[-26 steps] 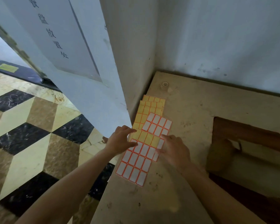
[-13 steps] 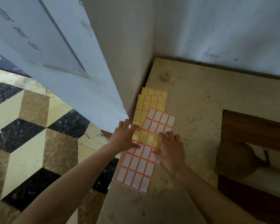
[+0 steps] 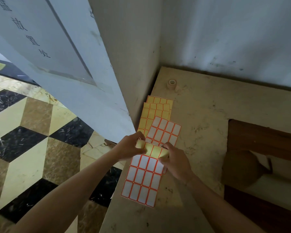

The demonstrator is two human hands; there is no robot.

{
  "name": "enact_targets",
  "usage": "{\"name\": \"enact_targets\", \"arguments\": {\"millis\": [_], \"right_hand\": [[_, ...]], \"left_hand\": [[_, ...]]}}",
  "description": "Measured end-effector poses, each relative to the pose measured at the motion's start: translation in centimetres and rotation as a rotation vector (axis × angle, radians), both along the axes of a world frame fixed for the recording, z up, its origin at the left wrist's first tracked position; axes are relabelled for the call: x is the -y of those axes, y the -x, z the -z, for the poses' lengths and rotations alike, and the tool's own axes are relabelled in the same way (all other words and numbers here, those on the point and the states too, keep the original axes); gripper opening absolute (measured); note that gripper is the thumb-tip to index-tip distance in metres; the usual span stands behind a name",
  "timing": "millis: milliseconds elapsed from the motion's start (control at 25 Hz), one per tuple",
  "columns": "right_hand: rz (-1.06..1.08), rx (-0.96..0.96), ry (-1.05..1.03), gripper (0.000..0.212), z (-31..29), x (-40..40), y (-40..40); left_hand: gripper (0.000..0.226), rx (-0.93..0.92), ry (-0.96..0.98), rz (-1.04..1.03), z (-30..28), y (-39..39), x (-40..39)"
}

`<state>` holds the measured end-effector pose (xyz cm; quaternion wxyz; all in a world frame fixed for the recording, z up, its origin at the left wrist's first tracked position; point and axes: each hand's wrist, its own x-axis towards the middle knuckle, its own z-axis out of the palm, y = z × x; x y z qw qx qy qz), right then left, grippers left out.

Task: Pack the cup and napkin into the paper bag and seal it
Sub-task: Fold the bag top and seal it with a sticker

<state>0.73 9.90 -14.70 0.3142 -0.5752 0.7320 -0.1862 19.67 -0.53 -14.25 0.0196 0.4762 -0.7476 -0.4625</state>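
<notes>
A pale, stained table sits in the corner of a whitish wall, beside a floor of black, tan and cream tiles. Of the task's things only the paper bag can be made out, as a brown shape in the dark wooden opening cut into the table at the right, well apart from both hands; neither cup nor napkin is visible.

The work is at the label sheets. A strip of yellow labels is now raised off the table between the hands, where half a second ago both hands lay flat on the sheets. The left hand pinches the strip's left end, its grip closed on it; the right hand pinches the right end, fingers curled over the edge. Under them lies a sheet of white labels with red borders, another white sheet just beyond, and yellow sheets stacked toward the corner. A small tape roll stands near the wall.

Lifting the strip suggests a label is about to be peeled off for closing the bag, so the packing is probably done and sealing is the step in hand, though the bag's contents cannot be seen.
</notes>
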Motion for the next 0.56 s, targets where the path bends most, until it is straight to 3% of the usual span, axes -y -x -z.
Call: {"name": "enact_targets", "arguments": {"millis": [160, 360, 560], "right_hand": [[0.178, 0.742, -0.152, 0.033, -3.1, -1.9, 2.7], [0.268, 0.835, -0.082, 0.012, -6.3, -6.3, 5.1], [0.342, 0.845, 0.095, 0.013, -11.2, -10.1, 7.2]], "left_hand": [[0.026, -0.233, -0.201, -0.203, -3.7, -0.3, -1.2], [0.041, -0.479, -0.245, -0.422, -8.3, 0.9, -4.0], [0.037, -0.451, -0.145, -0.438, -11.4, 3.2, -8.2]]}}
